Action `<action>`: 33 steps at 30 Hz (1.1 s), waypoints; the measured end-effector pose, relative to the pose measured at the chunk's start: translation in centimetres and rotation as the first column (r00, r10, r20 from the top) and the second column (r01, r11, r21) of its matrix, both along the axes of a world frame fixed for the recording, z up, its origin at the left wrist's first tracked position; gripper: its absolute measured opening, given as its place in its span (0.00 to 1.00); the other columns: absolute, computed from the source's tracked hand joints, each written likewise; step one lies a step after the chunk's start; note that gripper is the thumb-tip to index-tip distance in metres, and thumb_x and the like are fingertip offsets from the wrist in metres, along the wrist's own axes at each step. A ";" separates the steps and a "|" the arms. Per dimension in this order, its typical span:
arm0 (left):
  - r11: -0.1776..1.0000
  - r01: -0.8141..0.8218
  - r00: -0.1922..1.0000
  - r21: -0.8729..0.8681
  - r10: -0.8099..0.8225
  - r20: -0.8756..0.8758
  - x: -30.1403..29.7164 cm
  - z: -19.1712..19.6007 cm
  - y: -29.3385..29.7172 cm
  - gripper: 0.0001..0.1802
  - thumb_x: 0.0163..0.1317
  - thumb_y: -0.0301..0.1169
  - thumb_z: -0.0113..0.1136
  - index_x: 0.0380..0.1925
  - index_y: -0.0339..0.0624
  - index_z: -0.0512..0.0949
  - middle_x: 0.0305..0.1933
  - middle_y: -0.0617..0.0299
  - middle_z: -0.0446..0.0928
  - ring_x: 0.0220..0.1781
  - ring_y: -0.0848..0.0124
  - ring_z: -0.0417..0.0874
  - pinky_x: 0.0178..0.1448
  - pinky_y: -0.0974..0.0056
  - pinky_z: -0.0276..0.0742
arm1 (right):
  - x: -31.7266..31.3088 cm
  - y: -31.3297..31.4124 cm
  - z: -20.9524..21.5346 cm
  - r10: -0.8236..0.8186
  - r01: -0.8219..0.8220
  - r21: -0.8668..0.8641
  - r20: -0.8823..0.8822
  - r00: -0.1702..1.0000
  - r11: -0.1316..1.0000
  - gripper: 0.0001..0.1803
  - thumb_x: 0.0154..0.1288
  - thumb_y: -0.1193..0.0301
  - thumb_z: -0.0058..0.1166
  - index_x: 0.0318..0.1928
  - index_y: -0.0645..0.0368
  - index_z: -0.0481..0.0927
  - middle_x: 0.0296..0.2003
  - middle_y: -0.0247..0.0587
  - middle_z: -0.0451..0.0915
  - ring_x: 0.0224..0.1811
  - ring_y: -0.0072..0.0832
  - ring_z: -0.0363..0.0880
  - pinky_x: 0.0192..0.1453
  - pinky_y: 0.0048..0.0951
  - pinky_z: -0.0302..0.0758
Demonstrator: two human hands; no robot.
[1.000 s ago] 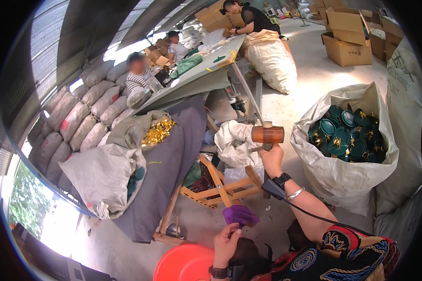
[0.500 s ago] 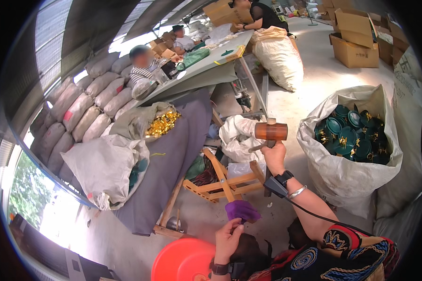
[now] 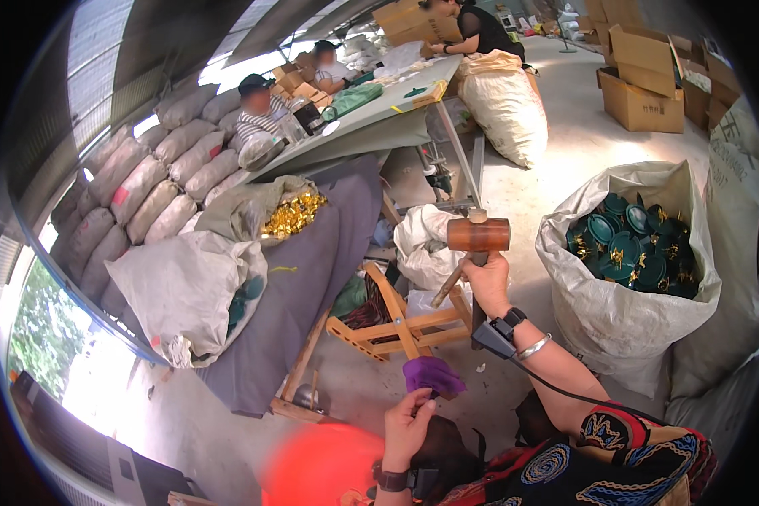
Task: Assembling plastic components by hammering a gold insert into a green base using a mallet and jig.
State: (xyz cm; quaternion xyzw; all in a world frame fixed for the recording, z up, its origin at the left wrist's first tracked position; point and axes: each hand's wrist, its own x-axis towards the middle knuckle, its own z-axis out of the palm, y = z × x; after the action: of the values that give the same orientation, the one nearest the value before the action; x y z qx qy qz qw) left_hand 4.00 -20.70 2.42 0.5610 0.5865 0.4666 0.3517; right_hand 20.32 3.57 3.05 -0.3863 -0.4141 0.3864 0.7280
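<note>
My right hand (image 3: pixel 489 278) is closed around the handle of a mallet with a brown cylindrical wooden head (image 3: pixel 478 235). A thin stick (image 3: pixel 445 290) also juts from that hand, pointing down and left; I cannot tell what it belongs to. Lower down, my left hand (image 3: pixel 407 422) pinches a crumpled purple piece (image 3: pixel 431 376), seemingly cloth, between thumb and fingers. A small dark part shows just below the purple. Behind it stands a wooden frame of crossed slats (image 3: pixel 401 325), with the mallet raised above its right end.
A blurred red basin (image 3: pixel 312 468) lies by my left forearm. At right, a white woven sack (image 3: pixel 616 337) holds dark green discs with gold pieces. Grey cloth (image 3: pixel 304 278) carries a bag of gold pieces (image 3: pixel 295 215). People sit or stand along the long table (image 3: pixel 371 122).
My right hand and the mallet have shifted slightly left, and more of the stick shows. The red basin is now blurred. My left hand still pinches the purple piece.
</note>
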 end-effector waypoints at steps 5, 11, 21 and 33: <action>0.989 -0.091 0.971 0.120 0.115 -0.207 -1.0 0.6 -0.3 0.13 0.57 0.28 0.58 0.42 0.37 0.78 0.30 0.50 0.80 0.33 0.66 0.84 0.40 0.64 0.77 | -2.0 -1.6 2.1 -0.019 0.001 0.088 0.196 0.980 0.996 0.11 0.50 0.77 0.59 0.34 0.66 0.72 0.20 0.35 0.76 0.19 0.20 0.73 0.24 0.25 0.70; 0.941 -0.140 0.972 0.309 0.191 -0.140 -2.9 0.2 -0.8 0.12 0.56 0.27 0.60 0.40 0.38 0.78 0.32 0.52 0.80 0.34 0.64 0.82 0.40 0.67 0.76 | -1.3 -3.4 6.0 0.182 -0.190 0.110 0.082 0.980 0.975 0.07 0.54 0.77 0.58 0.30 0.66 0.74 0.21 0.38 0.77 0.19 0.23 0.73 0.26 0.23 0.69; 0.476 -0.845 0.518 -0.245 0.842 -0.151 -21.7 -19.9 -19.3 0.12 0.55 0.25 0.54 0.38 0.33 0.80 0.31 0.56 0.81 0.32 0.72 0.82 0.35 0.68 0.76 | 1.7 -11.5 1.2 0.436 -0.426 -0.130 0.059 0.898 0.895 0.11 0.56 0.82 0.56 0.40 0.64 0.72 0.29 0.38 0.76 0.25 0.25 0.75 0.30 0.27 0.73; 0.241 -0.758 0.630 -0.606 0.513 -0.583 -20.2 -31.9 -19.7 0.25 0.51 0.48 0.58 0.31 0.32 0.81 0.35 0.41 0.80 0.42 0.49 0.81 0.46 0.51 0.76 | 1.2 -12.7 -1.3 0.536 -0.476 -0.339 0.108 0.837 0.811 0.11 0.55 0.80 0.56 0.39 0.63 0.74 0.34 0.37 0.76 0.25 0.23 0.75 0.29 0.26 0.74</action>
State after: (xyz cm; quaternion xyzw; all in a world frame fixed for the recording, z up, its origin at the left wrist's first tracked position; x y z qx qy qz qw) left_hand -16.18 -40.39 -29.49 0.0958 0.9465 0.1614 0.2625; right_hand 21.54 -9.14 1.77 -0.4033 -0.5096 0.5843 0.4861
